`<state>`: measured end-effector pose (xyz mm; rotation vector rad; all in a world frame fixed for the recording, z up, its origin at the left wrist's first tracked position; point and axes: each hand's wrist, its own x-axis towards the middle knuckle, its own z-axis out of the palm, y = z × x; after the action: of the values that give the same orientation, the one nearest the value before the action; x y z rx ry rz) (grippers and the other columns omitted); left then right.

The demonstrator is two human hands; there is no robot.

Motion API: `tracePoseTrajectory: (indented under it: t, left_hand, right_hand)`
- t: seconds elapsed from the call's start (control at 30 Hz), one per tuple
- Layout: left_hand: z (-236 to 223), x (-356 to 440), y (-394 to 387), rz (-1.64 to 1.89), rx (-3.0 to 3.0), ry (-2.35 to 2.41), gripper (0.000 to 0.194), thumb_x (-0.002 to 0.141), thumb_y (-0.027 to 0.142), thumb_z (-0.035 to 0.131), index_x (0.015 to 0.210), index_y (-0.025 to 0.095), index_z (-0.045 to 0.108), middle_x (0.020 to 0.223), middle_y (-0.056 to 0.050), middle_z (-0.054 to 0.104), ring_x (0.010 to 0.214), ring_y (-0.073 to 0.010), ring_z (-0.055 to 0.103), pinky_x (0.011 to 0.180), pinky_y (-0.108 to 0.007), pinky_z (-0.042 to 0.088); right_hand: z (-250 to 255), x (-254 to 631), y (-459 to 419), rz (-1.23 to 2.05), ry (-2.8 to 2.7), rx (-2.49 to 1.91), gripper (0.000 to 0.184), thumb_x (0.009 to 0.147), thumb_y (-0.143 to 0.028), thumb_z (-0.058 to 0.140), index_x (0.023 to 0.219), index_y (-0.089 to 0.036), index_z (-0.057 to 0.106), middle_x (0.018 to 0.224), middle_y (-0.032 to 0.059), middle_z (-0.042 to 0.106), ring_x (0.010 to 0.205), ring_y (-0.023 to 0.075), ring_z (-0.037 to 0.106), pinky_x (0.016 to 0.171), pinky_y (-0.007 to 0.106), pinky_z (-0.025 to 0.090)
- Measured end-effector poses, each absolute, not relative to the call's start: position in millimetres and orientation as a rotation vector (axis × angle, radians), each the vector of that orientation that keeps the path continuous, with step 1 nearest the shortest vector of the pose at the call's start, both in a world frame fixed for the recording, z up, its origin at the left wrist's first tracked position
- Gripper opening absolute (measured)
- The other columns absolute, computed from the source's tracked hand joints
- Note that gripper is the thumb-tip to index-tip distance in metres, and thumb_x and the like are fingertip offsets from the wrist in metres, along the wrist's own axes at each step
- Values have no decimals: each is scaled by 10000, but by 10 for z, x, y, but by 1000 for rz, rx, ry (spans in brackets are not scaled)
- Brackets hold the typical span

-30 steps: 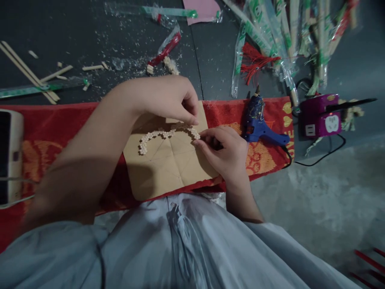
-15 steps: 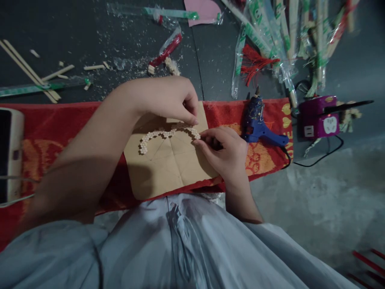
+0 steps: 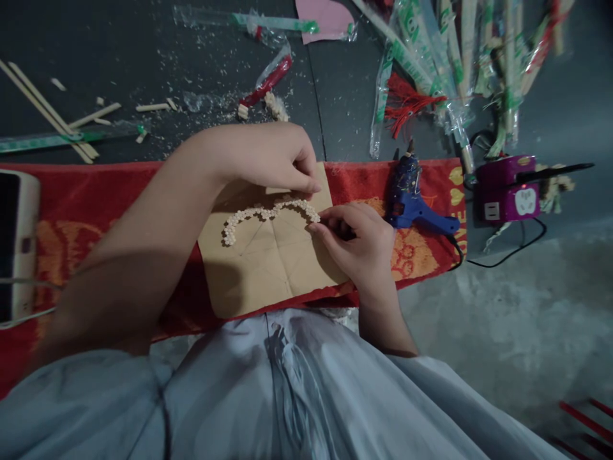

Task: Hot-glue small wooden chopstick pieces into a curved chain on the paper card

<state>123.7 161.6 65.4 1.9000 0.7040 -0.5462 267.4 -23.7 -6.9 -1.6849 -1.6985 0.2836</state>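
The strip (image 3: 234, 220) is arching across the upper card (image 3: 249, 287), faint lines (image 3: 251, 237) below lying uncovered; right hand (image 3: 363, 241) is pinching its right end, left hand (image 3: 282, 160) is hovering narrow, contents unclear.

The right hand (image 3: 364, 239) pinches the right end of a wavy pale strip (image 3: 235, 220) on a tan card (image 3: 261, 275). The left hand (image 3: 282, 156) bends over the card, its fingertips just beyond the strip. A blue glue gun (image 3: 407, 204) lies on the red towel (image 3: 349, 182) beneath; wrapped sticks (image 3: 431, 54) spread over the dark bench (image 3: 347, 108).
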Motion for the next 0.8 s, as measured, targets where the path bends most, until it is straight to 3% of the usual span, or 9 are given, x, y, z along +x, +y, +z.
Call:
tracePoseTrajectory:
  t: [0.47, 0.63, 0.8]
  left_hand:
    - [616, 1250, 1612, -509, 1902, 740, 367, 937, 424, 637, 953, 89, 787, 722, -40, 664, 998, -263, 691, 927, -348, 504]
    - [622, 1252, 1588, -491, 1841, 779, 231, 853, 315, 748, 975, 128, 808, 776, -36, 715, 929, -235, 703, 922, -375, 524]
    - [632, 1235, 1580, -504, 1825, 750, 240, 855, 318, 773, 988, 119, 796, 770, -42, 714, 895, -218, 668, 927, -405, 530]
  right_hand:
    - [-63, 2674, -240, 290, -1694, -1699, 97, 907, -266, 818, 858, -211, 755, 718, -18, 697, 661, 143, 604, 637, 281, 464]
    - [-75, 2668, -241, 295, -1683, -1681, 101, 903, -269, 821, 858, -206, 756, 713, -18, 688, 659, 140, 598, 636, 280, 458]
    - [-79, 2665, -241, 306, -1666, -1691, 113, 916, -293, 806, 854, -209, 761, 713, -12, 689, 658, 146, 597, 642, 287, 463]
